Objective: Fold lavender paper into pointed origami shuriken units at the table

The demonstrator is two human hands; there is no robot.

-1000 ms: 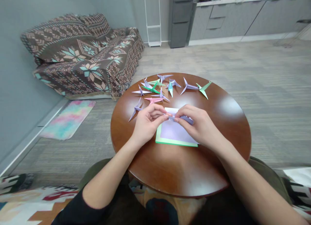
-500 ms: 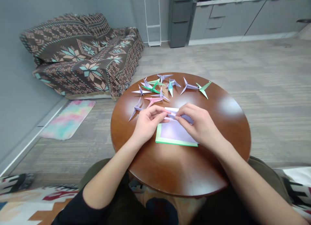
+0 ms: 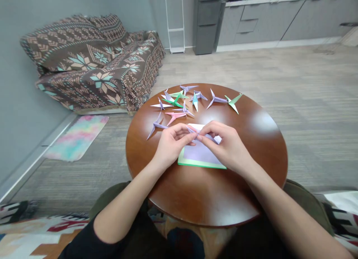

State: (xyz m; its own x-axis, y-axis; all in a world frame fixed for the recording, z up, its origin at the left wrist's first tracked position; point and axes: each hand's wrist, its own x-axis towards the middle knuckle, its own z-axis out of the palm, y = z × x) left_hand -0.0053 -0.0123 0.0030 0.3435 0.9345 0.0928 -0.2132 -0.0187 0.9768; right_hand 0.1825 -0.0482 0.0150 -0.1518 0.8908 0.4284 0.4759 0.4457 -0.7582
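Between my two hands is a small piece of folded purple paper (image 3: 191, 129), mostly covered by the fingers. My left hand (image 3: 175, 141) pinches it from the left, and my right hand (image 3: 223, 141) pinches it from the right, the fingertips almost meeting. Just beneath them lies a stack of square paper sheets (image 3: 200, 154), purple on top with pale and green edges below. Beyond my left hand, a pink folded paper piece (image 3: 175, 116) and a purple folded paper piece (image 3: 156, 126) rest on the table.
Several more pointed folded papers, among them a green one (image 3: 175, 101) and a light green one (image 3: 234, 102), lie along the far side of the round brown table (image 3: 201, 199). Behind are a sofa with a patterned cover (image 3: 97, 65) and grey cabinets (image 3: 263, 24).
The fingertips of both hands have drawn closer together around the folded purple paper, and less of it shows under my right hand. The papers on the table stay put.
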